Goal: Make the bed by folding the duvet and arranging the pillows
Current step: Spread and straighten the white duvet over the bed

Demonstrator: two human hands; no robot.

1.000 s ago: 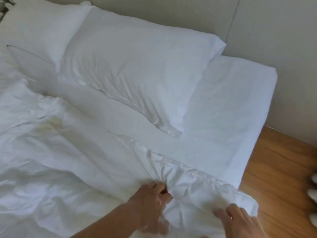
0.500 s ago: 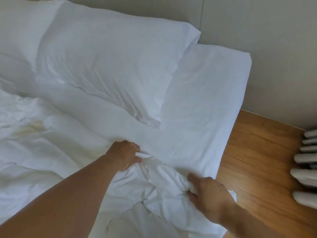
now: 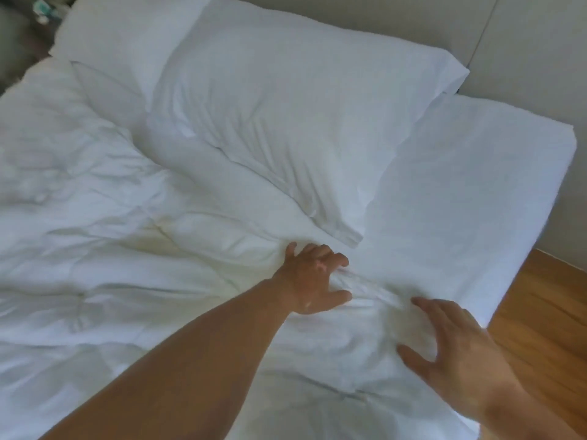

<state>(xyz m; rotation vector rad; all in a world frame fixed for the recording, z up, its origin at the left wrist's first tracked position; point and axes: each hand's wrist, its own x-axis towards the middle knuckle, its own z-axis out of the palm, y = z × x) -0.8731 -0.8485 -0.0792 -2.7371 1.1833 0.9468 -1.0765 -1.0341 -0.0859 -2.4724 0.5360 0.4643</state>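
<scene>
Both my hands are down flat on the one duvet. My left hand is at full arm's stretch, fingers splayed, pressing its bunched top edge. My right hand is nearer to me and to the right, fingers spread too, palm on the rumpled corner, so I'm not gripping anything. Two pillows: one big pillow just past my left fingertips, and a second pillow behind it to the left. Bare fitted sheet is beyond my right hand, wood floor off to its right.
</scene>
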